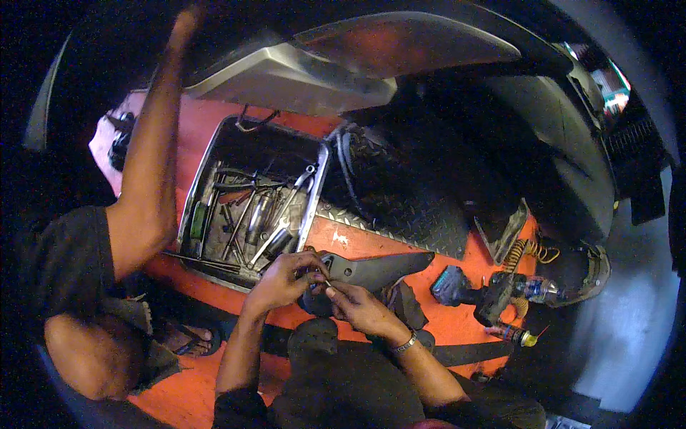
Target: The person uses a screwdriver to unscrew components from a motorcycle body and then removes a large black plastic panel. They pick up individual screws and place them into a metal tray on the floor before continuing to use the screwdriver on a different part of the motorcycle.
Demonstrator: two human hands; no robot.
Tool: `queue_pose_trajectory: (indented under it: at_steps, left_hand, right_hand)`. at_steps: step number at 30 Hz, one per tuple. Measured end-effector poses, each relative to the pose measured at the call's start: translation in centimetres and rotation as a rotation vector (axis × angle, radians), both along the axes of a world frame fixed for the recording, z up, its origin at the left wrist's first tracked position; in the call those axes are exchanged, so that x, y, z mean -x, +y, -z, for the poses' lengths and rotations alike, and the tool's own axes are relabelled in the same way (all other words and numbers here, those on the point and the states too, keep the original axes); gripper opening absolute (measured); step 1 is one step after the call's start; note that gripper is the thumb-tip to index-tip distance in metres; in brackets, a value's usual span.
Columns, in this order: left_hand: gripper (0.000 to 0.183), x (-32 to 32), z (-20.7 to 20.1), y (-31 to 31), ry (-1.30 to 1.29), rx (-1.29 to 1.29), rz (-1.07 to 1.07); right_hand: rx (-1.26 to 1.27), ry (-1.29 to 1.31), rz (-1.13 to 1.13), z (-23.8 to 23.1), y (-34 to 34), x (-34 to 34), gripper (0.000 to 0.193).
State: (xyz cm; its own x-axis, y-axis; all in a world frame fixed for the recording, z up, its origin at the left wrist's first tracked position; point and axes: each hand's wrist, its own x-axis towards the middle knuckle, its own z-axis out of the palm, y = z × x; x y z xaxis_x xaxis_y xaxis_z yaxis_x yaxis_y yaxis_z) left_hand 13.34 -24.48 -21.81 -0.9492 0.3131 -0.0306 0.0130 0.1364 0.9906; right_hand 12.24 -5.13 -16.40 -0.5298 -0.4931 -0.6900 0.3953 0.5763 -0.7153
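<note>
My left hand [286, 280] and my right hand [363, 311] meet in front of me, fingers bent in a pinch. Between their fingertips is a small, thin, light-coloured piece [328, 283], too small to name; both hands seem to be on it. Just beyond them lies a dark grey moulded plastic panel [382, 266], its pointed end toward the right. A band [405, 342] circles my right wrist. Left of the panel, close to my left hand, stands a metal tray [321, 187] of tools, with a long silver wrench [284, 222] among them.
Another person's raised arm [153, 157] and knee [93, 357] occupy the left side. A scooter's body panel [286, 79] overhangs the tray. To the right lie a cordless power tool [493, 297], a spray can [511, 333] and a yellow coiled hose [516, 254] on the orange-red floor [343, 239].
</note>
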Motion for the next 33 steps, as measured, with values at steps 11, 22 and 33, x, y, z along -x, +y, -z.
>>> queue_pose_trajectory:
  at_steps: [11,22,33]
  left_hand:
    - [0.025,-0.1,-0.3,3.6,-0.409,-0.263,-0.227]
    - [0.038,-2.5,4.8,8.5,-0.506,-0.277,-0.365]
    - [0.027,1.2,6.8,7.8,-0.967,-0.812,-0.394]
  right_hand:
    - [0.170,-0.104,0.285,2.6,-1.2,-1.3,0.032]
    - [0.354,-0.493,0.984,5.5,-1.2,-5.8,0.031]
    - [0.722,-0.588,1.186,8.4,-1.8,-4.1,0.010]
